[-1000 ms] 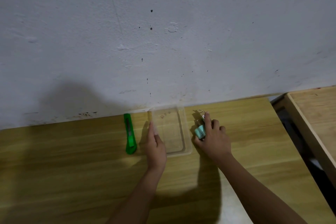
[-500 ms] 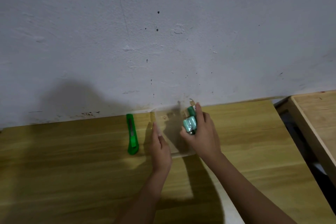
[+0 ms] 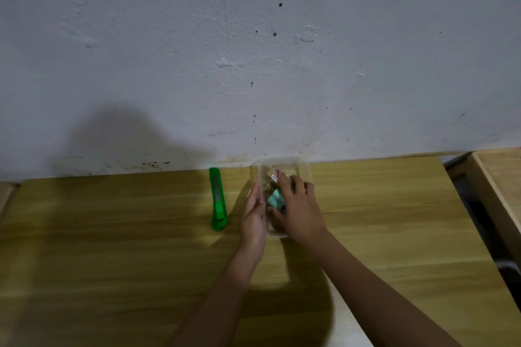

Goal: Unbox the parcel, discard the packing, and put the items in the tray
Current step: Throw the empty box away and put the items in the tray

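Note:
A clear plastic tray (image 3: 306, 167) stands on the wooden table against the wall. My right hand (image 3: 300, 210) reaches down into it and holds a small mint-green packaged item (image 3: 275, 199) with a barcode label near its far end. My left hand (image 3: 254, 215) rests flat against the tray's left side, fingers straight. The item is partly covered by my right fingers.
A green utility knife (image 3: 218, 200) lies on the wooden table (image 3: 112, 234) left of the tray. The white wall runs just behind the tray. A second wooden table (image 3: 499, 177) stands to the right across a dark gap.
My right hand lifted the green item from the table right of the tray, carried it left over the rim and lowered it inside. My left hand stayed on the tray's left side.

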Tool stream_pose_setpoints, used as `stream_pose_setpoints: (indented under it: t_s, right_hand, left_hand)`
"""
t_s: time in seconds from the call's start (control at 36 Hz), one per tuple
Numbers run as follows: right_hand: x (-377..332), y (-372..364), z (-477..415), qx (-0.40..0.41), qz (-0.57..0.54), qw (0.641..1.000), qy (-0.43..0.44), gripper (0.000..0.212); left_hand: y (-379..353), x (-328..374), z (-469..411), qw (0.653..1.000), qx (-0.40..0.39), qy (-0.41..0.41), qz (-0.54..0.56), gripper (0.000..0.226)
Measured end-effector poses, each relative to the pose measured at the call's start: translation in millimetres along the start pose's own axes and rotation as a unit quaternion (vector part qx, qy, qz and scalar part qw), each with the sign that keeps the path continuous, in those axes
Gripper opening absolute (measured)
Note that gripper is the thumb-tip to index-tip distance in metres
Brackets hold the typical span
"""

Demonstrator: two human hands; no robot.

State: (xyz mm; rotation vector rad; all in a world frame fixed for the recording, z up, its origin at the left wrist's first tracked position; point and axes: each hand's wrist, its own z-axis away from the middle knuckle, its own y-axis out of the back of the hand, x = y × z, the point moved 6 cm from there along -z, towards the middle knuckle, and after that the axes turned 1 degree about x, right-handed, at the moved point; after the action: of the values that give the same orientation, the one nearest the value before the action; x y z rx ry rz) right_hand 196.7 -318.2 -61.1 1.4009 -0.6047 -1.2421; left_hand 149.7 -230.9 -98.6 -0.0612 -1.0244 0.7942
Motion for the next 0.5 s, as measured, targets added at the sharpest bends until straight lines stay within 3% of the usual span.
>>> stream_pose_setpoints:
  t_s: [0.36,0.5]
  right_hand:
    - [-2,-8,-3,-0.087,-0.021,0.996,0.019,0.080]
    - [-4,-3,8,-0.030,-0.074,0.997,0.013,0.072]
  left_hand:
    - [-2,1,4,0.997,0.053,-0.025,-0.058,0.049]
    - [-3,2,4,0.995,0.070,-0.043,-0.053,0.049]
